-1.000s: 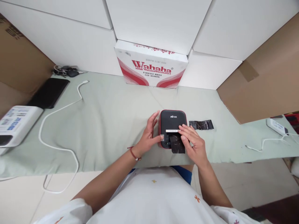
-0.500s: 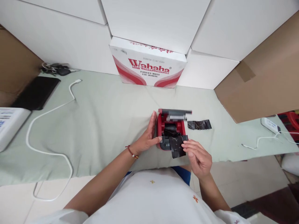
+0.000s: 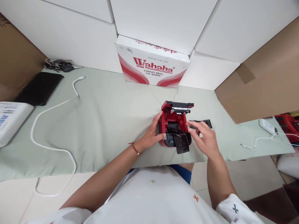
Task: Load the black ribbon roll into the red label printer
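Note:
A small red and black printer stands on the cloth with its lid raised at the back. Inside it sits a black roll, and a strip of black film hangs out over its front edge. My left hand grips the printer's left side, fingers along the wall and thumb on the front corner. Beside the right wall is my right hand, its fingers apart and no object visible in them; whether the fingertips touch the wall I cannot tell. Behind that hand lies a loose piece of black film, partly hidden.
A Wahaha carton leans on the white boxes at the back. Cardboard boxes flank both sides. On the left lie keys, a black flat case, a white box and a white cable. A power strip is at right.
My right hand has let go of the black film and moved up along the printer's right side. The raised lid has tipped further back. My left hand keeps its hold.

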Demonstrator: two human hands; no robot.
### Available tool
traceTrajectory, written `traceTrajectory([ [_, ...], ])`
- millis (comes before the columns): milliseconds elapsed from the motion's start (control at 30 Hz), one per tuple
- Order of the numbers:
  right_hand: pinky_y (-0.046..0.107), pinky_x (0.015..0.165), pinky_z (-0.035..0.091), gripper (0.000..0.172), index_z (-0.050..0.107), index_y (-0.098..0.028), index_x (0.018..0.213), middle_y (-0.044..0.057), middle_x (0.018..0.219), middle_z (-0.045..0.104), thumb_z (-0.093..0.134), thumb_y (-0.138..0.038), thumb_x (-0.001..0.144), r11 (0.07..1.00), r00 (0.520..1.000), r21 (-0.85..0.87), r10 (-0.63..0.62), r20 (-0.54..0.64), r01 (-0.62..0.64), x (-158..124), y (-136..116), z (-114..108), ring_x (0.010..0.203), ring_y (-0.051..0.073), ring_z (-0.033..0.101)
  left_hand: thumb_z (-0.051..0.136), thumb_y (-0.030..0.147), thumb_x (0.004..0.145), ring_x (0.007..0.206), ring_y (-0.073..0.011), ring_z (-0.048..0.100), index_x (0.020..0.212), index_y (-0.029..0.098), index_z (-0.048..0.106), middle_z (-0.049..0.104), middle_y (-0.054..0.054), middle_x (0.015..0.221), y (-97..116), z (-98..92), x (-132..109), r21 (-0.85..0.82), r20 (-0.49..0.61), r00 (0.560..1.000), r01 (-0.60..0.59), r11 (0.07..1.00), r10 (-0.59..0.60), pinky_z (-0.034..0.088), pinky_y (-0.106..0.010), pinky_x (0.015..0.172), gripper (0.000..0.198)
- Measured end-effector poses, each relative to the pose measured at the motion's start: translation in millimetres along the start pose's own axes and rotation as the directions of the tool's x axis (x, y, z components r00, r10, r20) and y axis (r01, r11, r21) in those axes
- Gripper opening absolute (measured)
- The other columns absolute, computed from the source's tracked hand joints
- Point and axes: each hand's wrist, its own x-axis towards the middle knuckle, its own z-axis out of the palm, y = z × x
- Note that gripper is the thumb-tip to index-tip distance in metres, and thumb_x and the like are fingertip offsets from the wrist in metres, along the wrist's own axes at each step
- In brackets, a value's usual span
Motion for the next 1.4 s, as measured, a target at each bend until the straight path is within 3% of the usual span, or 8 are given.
traceTrajectory([
  [133,0.036,0.094,0.057,0.035,0.070,-0.023,0.137,0.009,0.131,0.078,0.049,-0.024,0.109,0.936,0.921,-0.352,0.140,0.365,-0.003,49.0,-15.0,12.7,0.111,0.024,0.075,0.077,0.045,0.091,0.168,-0.0378,0.018,0.170,0.039,0.022,0.019,-0.004,0.182,-4.3,-0.8,2.6,0.025,-0.007,1.000,-0.023,0.999,0.023,0.015,-0.062,0.138,0.097],
  [333,0.039,0.079,0.054,0.025,0.080,-0.017,0.109,0.016,0.107,0.082,0.066,-0.012,0.089,0.879,0.806,-0.464,0.198,0.559,0.106,91.3,-34.2,35.3,0.098,0.034,0.077,0.078,0.043,0.088,0.169,-0.0379,0.014,0.168,0.037,0.026,0.021,-0.005,0.181,-4.1,-3.2,4.2,0.055,-0.007,1.000,-0.025,0.998,0.025,0.016,-0.062,0.138,0.095],
  [500,0.036,0.076,0.051,0.028,0.078,-0.023,0.109,0.011,0.107,0.082,0.056,-0.014,0.095,0.856,0.819,-0.515,0.263,0.510,0.046,79.5,-38.4,17.0,0.096,0.030,0.076,0.077,0.040,0.089,0.166,-0.0378,0.022,0.169,0.039,0.024,0.023,-0.005,0.180,-2.6,-2.0,4.2,0.027,-0.008,1.000,-0.013,1.000,0.013,0.019,-0.062,0.137,0.096],
  [667,0.034,0.091,0.052,0.043,0.073,-0.027,0.129,0.003,0.133,0.077,0.040,-0.016,0.105,0.877,0.881,-0.475,0.278,0.382,-0.071,60.0,-34.9,-8.9,0.111,0.022,0.074,0.076,0.040,0.089,0.166,-0.0384,0.021,0.168,0.039,0.027,0.020,-0.005,0.181,-2.2,-0.7,5.0,0.036,-0.009,1.000,-0.011,0.999,0.012,0.018,-0.062,0.137,0.093],
  [800,0.036,0.094,0.051,0.041,0.070,-0.027,0.140,0.006,0.133,0.077,0.052,-0.023,0.103,0.902,0.848,-0.432,0.245,0.471,-0.021,66.3,-31.2,4.5,0.117,0.027,0.073,0.072,0.039,0.093,0.166,-0.0363,0.023,0.166,0.036,0.031,0.029,-0.007,0.177,-4.4,-0.6,6.6,0.035,-0.036,0.999,-0.018,0.999,0.019,0.017,-0.061,0.138,0.084],
  [967,0.037,0.083,0.051,0.039,0.076,-0.026,0.131,0.010,0.121,0.082,0.064,-0.021,0.095,0.898,0.799,-0.438,0.231,0.555,0.044,79.2,-32.7,23.1,0.107,0.032,0.074,0.075,0.047,0.093,0.168,-0.0351,0.020,0.167,0.037,0.027,0.024,-0.006,0.180,-6.0,0.3,7.6,0.004,-0.043,0.999,-0.032,0.999,0.033,0.014,-0.058,0.139,0.089],
  [1133,0.039,0.083,0.052,0.043,0.075,-0.025,0.133,0.012,0.121,0.081,0.064,-0.019,0.093,0.897,0.830,-0.441,0.244,0.501,0.002,70.6,-32.7,23.9,0.109,0.034,0.074,0.075,0.050,0.094,0.169,-0.0353,0.017,0.170,0.039,0.019,0.019,-0.007,0.181,-5.2,1.0,5.8,0.006,-0.043,0.998,-0.034,0.999,0.034,0.014,-0.060,0.139,0.095],
  [1400,0.046,0.096,0.055,0.044,0.069,-0.028,0.144,0.011,0.130,0.079,0.060,-0.029,0.101,0.911,0.888,-0.343,0.338,0.313,-0.226,49.9,-18.6,28.9,0.116,0.034,0.074,0.071,0.048,0.099,0.168,-0.0342,0.021,0.169,0.038,0.022,0.021,-0.009,0.181,-6.7,2.4,6.3,0.021,-0.007,0.999,-0.051,0.998,0.051,0.019,-0.061,0.137,0.087],
])
